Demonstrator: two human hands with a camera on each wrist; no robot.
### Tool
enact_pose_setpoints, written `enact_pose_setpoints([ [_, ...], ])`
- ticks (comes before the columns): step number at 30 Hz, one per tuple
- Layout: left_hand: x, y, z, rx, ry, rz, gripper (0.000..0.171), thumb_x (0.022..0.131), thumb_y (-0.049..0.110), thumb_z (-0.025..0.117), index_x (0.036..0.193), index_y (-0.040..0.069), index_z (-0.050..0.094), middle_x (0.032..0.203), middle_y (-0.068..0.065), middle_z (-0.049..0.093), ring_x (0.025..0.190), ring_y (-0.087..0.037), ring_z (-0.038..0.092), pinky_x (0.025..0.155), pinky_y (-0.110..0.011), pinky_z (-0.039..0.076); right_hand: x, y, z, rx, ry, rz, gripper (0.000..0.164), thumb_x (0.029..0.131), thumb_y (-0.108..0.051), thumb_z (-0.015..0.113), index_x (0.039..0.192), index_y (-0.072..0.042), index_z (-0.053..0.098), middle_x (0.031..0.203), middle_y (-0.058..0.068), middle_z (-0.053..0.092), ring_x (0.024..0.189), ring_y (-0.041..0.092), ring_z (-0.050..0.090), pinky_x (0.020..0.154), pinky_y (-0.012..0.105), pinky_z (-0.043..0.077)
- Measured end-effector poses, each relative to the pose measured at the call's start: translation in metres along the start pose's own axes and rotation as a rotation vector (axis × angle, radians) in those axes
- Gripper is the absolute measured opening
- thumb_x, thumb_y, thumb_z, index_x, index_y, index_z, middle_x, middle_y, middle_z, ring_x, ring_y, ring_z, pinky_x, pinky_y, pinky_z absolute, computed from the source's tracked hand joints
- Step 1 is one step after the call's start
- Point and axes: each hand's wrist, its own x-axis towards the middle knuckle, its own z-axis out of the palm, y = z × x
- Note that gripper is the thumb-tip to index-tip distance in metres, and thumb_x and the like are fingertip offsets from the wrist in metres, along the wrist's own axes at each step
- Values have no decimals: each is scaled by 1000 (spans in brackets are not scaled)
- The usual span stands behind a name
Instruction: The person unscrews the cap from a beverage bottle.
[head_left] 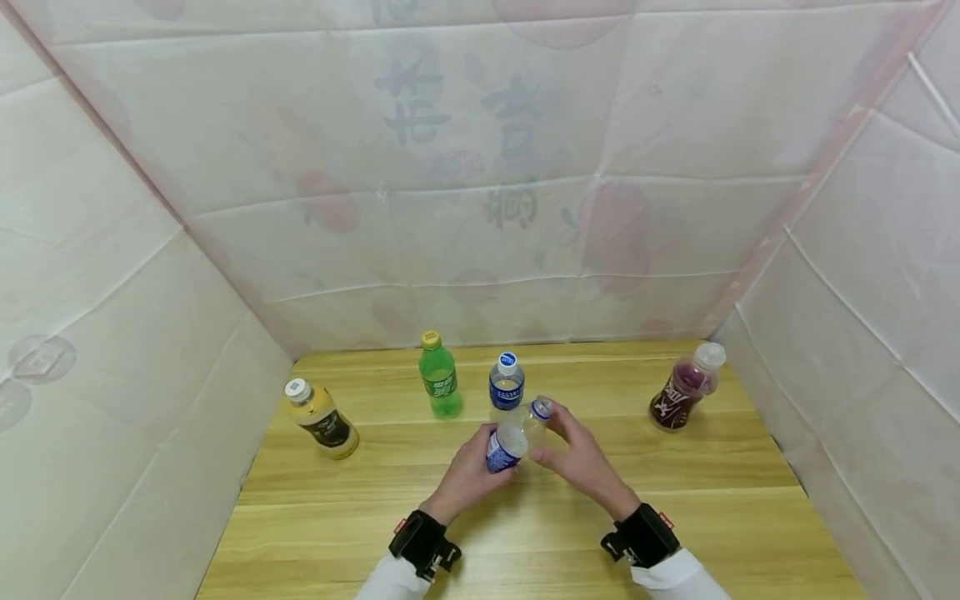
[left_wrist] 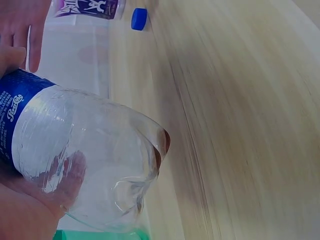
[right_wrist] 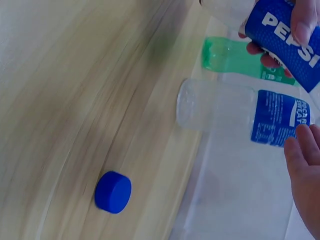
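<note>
My left hand (head_left: 474, 468) grips a clear Pepsi bottle (left_wrist: 100, 145) with a blue label, holding it tilted above the table. Its uncapped mouth, with a blue ring, leans toward my right hand (head_left: 581, 458) in the head view. That right hand is held beside the neck, fingers loosely bent and nothing in their grasp. A blue bottle cap (right_wrist: 113, 192) lies on the wood, shown by both wrist views; the head view hides it. Just behind the Pepsi bottle stands a clear Pocari Sweat bottle (head_left: 507, 385) with a blue label and white-and-blue cap.
A green bottle (head_left: 440, 379) with a yellow cap stands at the back, left of middle. Farther left is a yellow drink bottle (head_left: 322, 421); at the right, a purple drink bottle (head_left: 681, 390). White cloth walls (head_left: 480, 208) border the wooden table (head_left: 540, 542).
</note>
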Motion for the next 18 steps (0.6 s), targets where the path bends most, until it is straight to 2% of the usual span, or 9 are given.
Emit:
enact_pose_setpoints([
  [5, 2, -1, 2, 7, -2, 7, 72, 86, 22, 84, 145, 1, 47, 134, -17, 63, 120, -31, 63, 103, -52, 52, 3, -2, 5, -1, 6, 21, 79, 91, -21, 82, 156, -8, 40, 148, 15, 57, 136, 37, 54, 114, 63, 37],
  [9, 2, -1, 3, 6, -3, 2, 73, 86, 23, 84, 145, 1, 47, 133, -16, 63, 119, -31, 63, 102, -52, 53, 4, -4, 8, -12, 14, 43, 73, 90, -22, 82, 152, -8, 47, 141, 15, 62, 131, 37, 58, 112, 64, 38],
  [13, 2, 0, 4, 16, -1, 7, 73, 86, 26, 85, 144, 2, 48, 132, -15, 63, 117, -30, 64, 100, -50, 54, 4, -5, 9, -30, 13, 23, 63, 91, -22, 81, 146, -11, 53, 136, 13, 66, 126, 35, 61, 110, 64, 42],
  [18, 2, 2, 4, 31, -7, 13, 75, 85, 24, 86, 144, 1, 48, 131, -15, 63, 116, -29, 64, 99, -49, 54, 3, -6, 9, -29, 21, 4, 61, 92, -22, 81, 144, -9, 53, 134, 13, 67, 122, 34, 64, 108, 62, 45],
])
